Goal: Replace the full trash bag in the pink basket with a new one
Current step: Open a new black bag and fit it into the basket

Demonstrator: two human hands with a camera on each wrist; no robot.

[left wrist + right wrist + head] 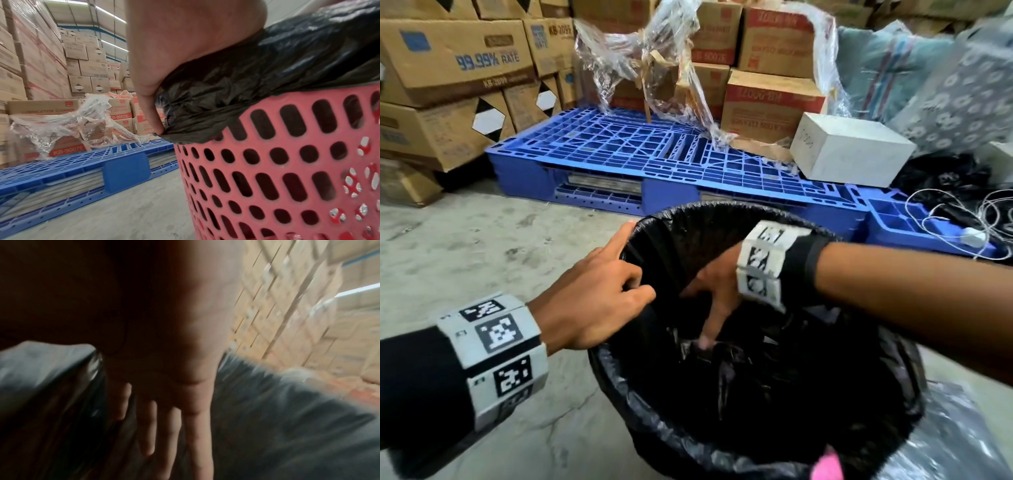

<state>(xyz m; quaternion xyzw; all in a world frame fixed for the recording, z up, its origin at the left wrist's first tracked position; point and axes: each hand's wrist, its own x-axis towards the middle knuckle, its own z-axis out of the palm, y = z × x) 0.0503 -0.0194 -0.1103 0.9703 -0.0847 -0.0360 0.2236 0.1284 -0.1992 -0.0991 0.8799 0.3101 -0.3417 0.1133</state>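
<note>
A black trash bag (774, 394) lines the pink basket (287, 178), its edge folded over the rim; only a pink sliver of the basket (827, 466) shows in the head view. My left hand (599, 301) grips the bag's folded edge at the left rim, index finger stretched along it. In the left wrist view the thumb of my left hand (185, 56) pinches the black trash bag (267, 81) against the basket wall. My right hand (717, 291) reaches down inside the bag, fingers (164, 418) straight and pressing the film (287, 426). The right wrist view is blurred.
A blue pallet (654, 154) lies on the concrete floor just behind the basket. It carries cardboard boxes (770, 102), loose clear wrap (654, 68) and a white box (852, 150). More boxes (448, 68) are stacked left. Black bags (945, 178) and cords (962, 219) lie right.
</note>
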